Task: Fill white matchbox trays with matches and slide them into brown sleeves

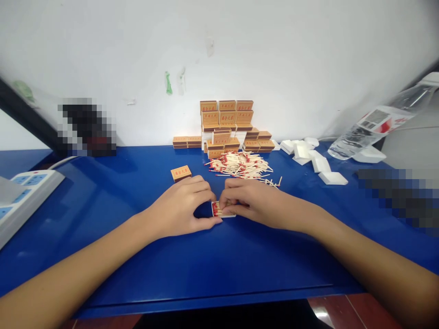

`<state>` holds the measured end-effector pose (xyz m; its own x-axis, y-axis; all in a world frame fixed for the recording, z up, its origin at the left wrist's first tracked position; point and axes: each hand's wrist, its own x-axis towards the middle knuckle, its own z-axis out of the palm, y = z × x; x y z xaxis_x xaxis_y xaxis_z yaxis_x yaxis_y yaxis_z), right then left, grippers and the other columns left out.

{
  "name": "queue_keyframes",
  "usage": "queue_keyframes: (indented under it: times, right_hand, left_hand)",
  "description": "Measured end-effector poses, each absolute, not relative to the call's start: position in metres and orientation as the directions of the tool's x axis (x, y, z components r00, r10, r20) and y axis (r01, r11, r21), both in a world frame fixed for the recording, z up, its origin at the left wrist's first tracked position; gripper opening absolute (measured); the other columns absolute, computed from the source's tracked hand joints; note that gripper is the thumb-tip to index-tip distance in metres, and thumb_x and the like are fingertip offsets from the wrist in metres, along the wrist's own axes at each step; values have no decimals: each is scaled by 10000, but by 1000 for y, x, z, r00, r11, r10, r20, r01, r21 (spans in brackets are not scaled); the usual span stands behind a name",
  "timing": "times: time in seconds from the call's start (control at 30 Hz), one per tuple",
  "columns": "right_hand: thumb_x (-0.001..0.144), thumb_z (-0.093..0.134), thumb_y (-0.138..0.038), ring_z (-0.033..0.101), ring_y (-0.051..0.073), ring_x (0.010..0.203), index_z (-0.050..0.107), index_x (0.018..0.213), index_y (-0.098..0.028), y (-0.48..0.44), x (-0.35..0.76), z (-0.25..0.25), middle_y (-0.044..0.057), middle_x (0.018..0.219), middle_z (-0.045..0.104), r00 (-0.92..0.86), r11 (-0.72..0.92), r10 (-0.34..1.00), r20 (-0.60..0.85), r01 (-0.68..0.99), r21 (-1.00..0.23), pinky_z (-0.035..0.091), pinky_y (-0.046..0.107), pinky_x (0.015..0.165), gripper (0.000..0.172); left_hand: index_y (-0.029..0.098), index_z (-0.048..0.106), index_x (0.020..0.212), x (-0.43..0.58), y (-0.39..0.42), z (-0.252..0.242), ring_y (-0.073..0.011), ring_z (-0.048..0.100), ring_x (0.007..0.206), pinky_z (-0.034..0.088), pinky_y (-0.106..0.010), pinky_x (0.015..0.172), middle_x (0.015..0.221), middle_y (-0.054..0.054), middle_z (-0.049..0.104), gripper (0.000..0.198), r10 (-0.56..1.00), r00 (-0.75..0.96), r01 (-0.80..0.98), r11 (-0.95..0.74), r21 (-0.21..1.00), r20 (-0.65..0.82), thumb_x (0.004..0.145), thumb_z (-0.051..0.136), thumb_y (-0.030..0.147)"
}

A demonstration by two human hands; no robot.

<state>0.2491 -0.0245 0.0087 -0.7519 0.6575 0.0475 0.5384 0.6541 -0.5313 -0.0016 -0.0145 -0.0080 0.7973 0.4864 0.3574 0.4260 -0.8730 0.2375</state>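
A small white matchbox tray (229,216) lies on the blue table, with red-tipped matches (216,209) inside it. My left hand (183,205) grips its left end between thumb and fingers. Over the tray's right part, my right hand (259,201) has its fingertips pinched together at the matches; its fingers hide part of the contents. Just beyond my left hand sits an orange-brown matchbox cover (181,173); whether it has a tray inside cannot be seen. A loose heap of matches (242,164) is spread behind my right hand.
Stacked matchboxes (227,118) stand against the white wall. Several white trays (320,162) are scattered at the back right, near a leaning water bottle (377,121). A power strip (37,187) occupies the left side. The blue table's front edge (219,297) runs below my hands.
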Motion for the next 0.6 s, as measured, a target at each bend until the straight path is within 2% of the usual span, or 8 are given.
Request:
queue_keyframes:
  times: [0.2,0.37,0.5,0.6]
  right_hand:
    - [1077,545,-207,590,162,812,748,1044,-216,-23,251,12,35,964,609,-777,709,622,98,505,-492,441,305,748,205]
    - [1056,575,-283,597,183,808,744,1030,-244,-7,288,34,41,914,666,-653,701,708,267,608,-372,439,319,724,175]
    - [976,661,-340,522,171,620,782,977,-267,11,336,45,34,771,658,-615,602,784,84,720,-344,388,328,575,142]
    - [916,714,-364,547,180,644,796,982,-267,17,349,43,46,822,690,-601,562,799,-9,752,-345,394,326,575,143]
  left_hand:
    - [162,733,977,-2,-14,-9,-245,636,898,524,-385,808,919,-75,700,294,490,800,429,-871,239,347,965,738,456]
    - [168,747,1030,-2,-14,-9,-244,651,929,540,-392,844,959,-70,715,276,511,789,438,-857,271,341,950,761,432]
    - [154,746,1016,-2,-13,-10,-247,668,936,549,-392,843,968,-80,727,263,518,769,442,-854,274,375,953,760,409]
    - [148,743,1016,-3,-12,-10,-241,675,911,552,-390,832,958,-82,731,272,525,746,454,-851,263,411,957,751,413]
